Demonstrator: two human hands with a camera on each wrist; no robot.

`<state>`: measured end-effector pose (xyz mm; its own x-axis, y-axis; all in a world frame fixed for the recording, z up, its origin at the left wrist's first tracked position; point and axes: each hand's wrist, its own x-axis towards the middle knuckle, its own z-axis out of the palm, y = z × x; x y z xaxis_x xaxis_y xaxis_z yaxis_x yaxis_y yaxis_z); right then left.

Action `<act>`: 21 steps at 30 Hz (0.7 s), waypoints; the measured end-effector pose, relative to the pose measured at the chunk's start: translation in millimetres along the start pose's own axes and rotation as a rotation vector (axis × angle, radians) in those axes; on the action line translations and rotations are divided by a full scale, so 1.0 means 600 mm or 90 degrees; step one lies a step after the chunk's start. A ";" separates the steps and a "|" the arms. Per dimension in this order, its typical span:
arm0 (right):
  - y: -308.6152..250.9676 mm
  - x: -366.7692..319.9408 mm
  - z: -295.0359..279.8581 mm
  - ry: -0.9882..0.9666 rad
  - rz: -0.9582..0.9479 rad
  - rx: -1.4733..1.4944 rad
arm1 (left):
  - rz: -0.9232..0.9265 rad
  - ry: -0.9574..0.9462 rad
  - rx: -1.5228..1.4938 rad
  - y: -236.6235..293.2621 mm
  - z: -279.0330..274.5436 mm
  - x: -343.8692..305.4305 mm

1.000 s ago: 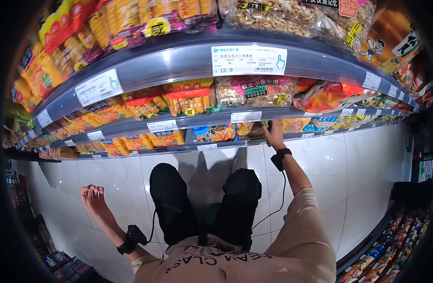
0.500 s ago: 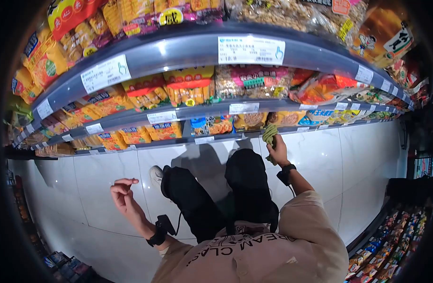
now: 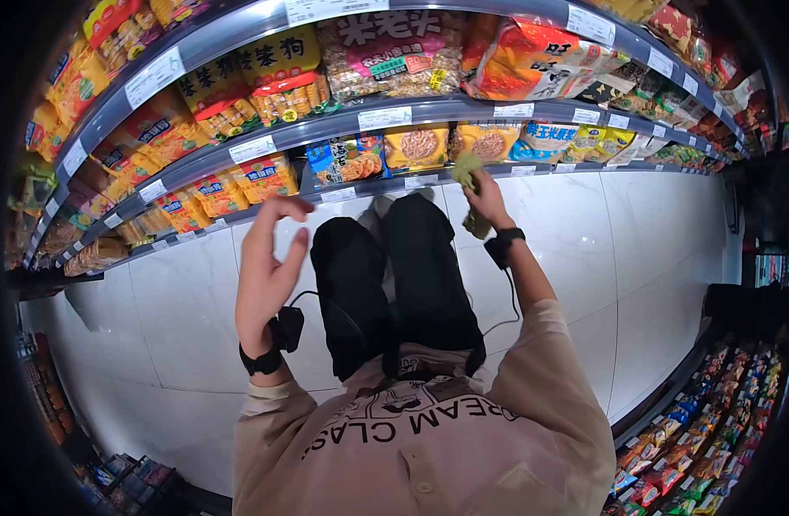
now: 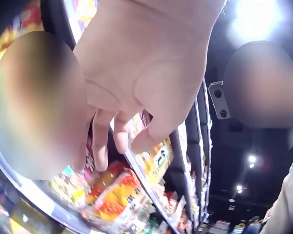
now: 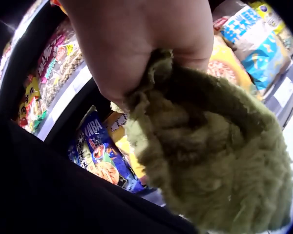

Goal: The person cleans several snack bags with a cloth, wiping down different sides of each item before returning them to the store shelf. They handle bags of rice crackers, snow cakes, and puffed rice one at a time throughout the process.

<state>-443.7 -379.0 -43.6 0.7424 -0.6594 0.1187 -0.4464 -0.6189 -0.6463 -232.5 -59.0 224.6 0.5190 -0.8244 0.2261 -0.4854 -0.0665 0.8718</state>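
My right hand (image 3: 491,205) grips a fluffy green cloth (image 3: 466,172) in front of the lowest shelf. In the right wrist view the cloth (image 5: 219,175) hangs bunched and folded below the hand (image 5: 141,44). Behind it stand a dark blue snack bag (image 5: 105,153) and a yellow bag of round biscuits (image 5: 224,63). My left hand (image 3: 270,267) is raised over the floor at the left, its fingers loosely bent and holding nothing. Seen from the left wrist, that hand (image 4: 141,68) hangs before shelves with a red and orange snack bag (image 4: 117,195).
Curved shelf edges (image 3: 463,110) with price tags run across the front, packed with snack bags. The white tiled floor (image 3: 567,249) lies between the shelf and my knees (image 3: 420,232). Another rack of colourful packets (image 3: 687,447) stands at the lower right. A cable (image 3: 515,301) hangs from the right wrist.
My right hand has drawn back from the lowest shelf with the green cloth now plainly showing. My left hand has risen toward the shelf, and the head view has shifted toward the lower shelves.
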 end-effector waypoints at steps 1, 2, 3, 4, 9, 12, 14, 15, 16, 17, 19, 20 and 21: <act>-0.004 0.026 0.009 -0.027 -0.015 -0.006 | 0.029 -0.085 0.012 0.005 0.017 0.021; -0.021 0.053 0.011 -0.027 -0.009 0.006 | 0.027 -0.086 0.009 -0.004 0.031 0.045; -0.034 0.077 0.018 -0.031 -0.004 0.018 | 0.004 -0.184 0.038 -0.019 0.045 0.069; -0.031 0.093 0.033 -0.043 -0.002 0.020 | -0.027 -0.283 0.066 -0.037 0.060 0.088; -0.051 0.201 0.035 -0.123 0.058 -0.091 | -0.004 -0.379 0.541 -0.298 0.089 0.169; -0.009 0.214 0.048 -0.207 0.107 -0.066 | -0.199 -0.562 0.512 -0.407 0.058 0.182; -0.011 0.214 0.047 -0.198 0.126 -0.070 | -0.174 -0.617 0.390 -0.422 0.054 0.191; -0.011 0.212 0.048 -0.193 0.142 -0.077 | -0.156 -0.589 0.275 -0.402 0.070 0.198; -0.002 0.211 0.058 -0.190 0.148 -0.075 | -0.140 -0.560 0.158 -0.387 0.088 0.202; 0.005 0.210 0.073 -0.131 0.115 -0.030 | -0.140 -0.567 0.157 -0.388 0.108 0.208; 0.024 0.213 0.104 -0.077 0.084 0.013 | -0.166 -0.542 -0.020 -0.414 0.155 0.221; 0.033 0.222 0.114 -0.094 0.109 0.085 | -0.167 -0.542 -0.022 -0.431 0.185 0.220; 0.047 0.237 0.123 -0.111 0.133 0.155 | -0.206 -0.459 -0.103 -0.456 0.221 0.219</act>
<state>-313.8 -458.7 -100.8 0.7311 -0.6654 -0.1509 -0.4807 -0.3453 -0.8061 -124.6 -223.9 -41.9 0.0070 -0.9417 -0.3363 -0.2519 -0.3271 0.9108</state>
